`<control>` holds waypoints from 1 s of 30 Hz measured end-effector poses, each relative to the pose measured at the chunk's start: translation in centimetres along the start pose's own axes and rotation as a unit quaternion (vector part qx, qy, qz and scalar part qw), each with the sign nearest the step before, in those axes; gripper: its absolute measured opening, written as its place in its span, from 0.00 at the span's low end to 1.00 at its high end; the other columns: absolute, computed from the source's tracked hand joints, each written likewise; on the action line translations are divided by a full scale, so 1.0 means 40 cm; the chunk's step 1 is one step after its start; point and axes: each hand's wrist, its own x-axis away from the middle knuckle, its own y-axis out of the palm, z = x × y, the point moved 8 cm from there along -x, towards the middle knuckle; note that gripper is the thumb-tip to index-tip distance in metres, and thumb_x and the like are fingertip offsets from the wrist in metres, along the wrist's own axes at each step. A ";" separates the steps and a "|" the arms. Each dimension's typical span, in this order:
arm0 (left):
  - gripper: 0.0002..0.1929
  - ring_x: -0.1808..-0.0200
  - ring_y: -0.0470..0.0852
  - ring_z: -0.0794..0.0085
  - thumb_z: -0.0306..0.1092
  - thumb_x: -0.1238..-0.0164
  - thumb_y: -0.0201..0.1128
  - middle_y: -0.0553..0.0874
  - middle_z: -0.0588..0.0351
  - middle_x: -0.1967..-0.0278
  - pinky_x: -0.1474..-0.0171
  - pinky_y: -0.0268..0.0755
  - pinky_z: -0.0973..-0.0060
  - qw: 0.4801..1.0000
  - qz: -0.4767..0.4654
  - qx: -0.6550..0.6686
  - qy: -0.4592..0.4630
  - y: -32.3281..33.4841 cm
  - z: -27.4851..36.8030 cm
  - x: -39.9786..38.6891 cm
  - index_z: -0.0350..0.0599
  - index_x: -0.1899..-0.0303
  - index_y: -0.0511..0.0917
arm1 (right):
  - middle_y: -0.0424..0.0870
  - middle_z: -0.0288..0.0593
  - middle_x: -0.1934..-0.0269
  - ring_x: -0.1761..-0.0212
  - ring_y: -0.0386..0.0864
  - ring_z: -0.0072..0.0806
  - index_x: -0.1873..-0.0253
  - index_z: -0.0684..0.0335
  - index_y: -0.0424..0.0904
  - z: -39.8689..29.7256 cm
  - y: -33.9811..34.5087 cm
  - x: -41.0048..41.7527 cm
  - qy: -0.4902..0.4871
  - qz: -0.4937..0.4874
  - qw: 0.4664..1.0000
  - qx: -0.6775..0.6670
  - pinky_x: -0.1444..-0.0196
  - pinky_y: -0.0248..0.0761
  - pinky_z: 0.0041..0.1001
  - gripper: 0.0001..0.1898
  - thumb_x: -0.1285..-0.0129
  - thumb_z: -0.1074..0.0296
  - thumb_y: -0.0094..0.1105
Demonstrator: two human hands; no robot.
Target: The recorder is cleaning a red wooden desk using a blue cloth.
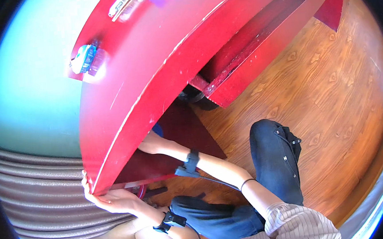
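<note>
A large red wooden desk (116, 91) with a worn, chipped front edge stretches diagonally before me. My left hand (112, 198) rests at its lower left corner, the fingers spread around the corner edge. My right forearm reaches beneath the desk top, and only the wrist end of my right hand (150, 143) shows; its fingers are hidden behind the front panel. Something blue shows in part beside it. Both wrists carry black straps with small devices.
Several pleats of a grey-brown curtain (37, 197) hang at the left, next to a teal wall (28, 124). Two small items lie on the desk top. Below are a red shelf (266, 51), a dark object (200, 99) and the wood-patterned floor (323, 103). My knees are close to the desk.
</note>
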 end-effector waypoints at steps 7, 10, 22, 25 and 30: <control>0.19 0.43 0.74 0.60 0.41 0.31 0.42 0.78 0.47 0.49 0.35 0.58 0.60 0.988 0.064 0.096 -0.106 0.080 -0.039 0.066 0.39 0.51 0.76 | 0.71 0.57 0.41 0.37 0.67 0.52 0.41 0.63 0.71 0.290 -0.041 -0.107 -0.026 0.039 0.999 0.002 0.36 0.61 0.44 0.23 0.33 0.52 0.46; 0.18 0.42 0.73 0.59 0.42 0.30 0.40 0.78 0.49 0.49 0.36 0.59 0.58 0.997 0.071 0.018 -0.030 -0.105 0.022 -0.064 0.41 0.53 0.75 | 0.71 0.62 0.41 0.38 0.67 0.55 0.37 0.61 0.66 0.264 0.226 -0.023 0.187 0.038 0.968 -0.161 0.39 0.64 0.44 0.27 0.32 0.47 0.45; 0.17 0.43 0.73 0.61 0.42 0.29 0.41 0.78 0.50 0.49 0.36 0.60 0.59 0.990 0.096 0.063 -0.081 -0.012 -0.014 -0.012 0.43 0.55 0.74 | 0.47 0.53 0.27 0.24 0.44 0.43 0.28 0.64 0.50 0.653 0.148 0.196 0.347 -0.069 0.929 0.106 0.26 0.41 0.33 0.35 0.31 0.45 0.38; 0.16 0.43 0.73 0.60 0.43 0.28 0.41 0.78 0.50 0.49 0.36 0.59 0.59 0.986 0.098 0.086 -0.101 -0.001 -0.020 0.003 0.44 0.55 0.74 | 0.46 0.53 0.26 0.24 0.43 0.43 0.28 0.64 0.50 0.535 0.121 0.080 0.269 -0.058 0.956 0.098 0.26 0.41 0.32 0.35 0.30 0.45 0.38; 0.13 0.42 0.73 0.59 0.38 0.29 0.40 0.78 0.51 0.53 0.35 0.59 0.59 0.991 0.105 0.057 -0.062 -0.003 -0.011 0.002 0.45 0.59 0.72 | 0.45 0.52 0.26 0.24 0.42 0.43 0.28 0.64 0.49 0.345 0.115 -0.079 0.156 -0.060 0.985 0.046 0.26 0.40 0.32 0.34 0.30 0.45 0.37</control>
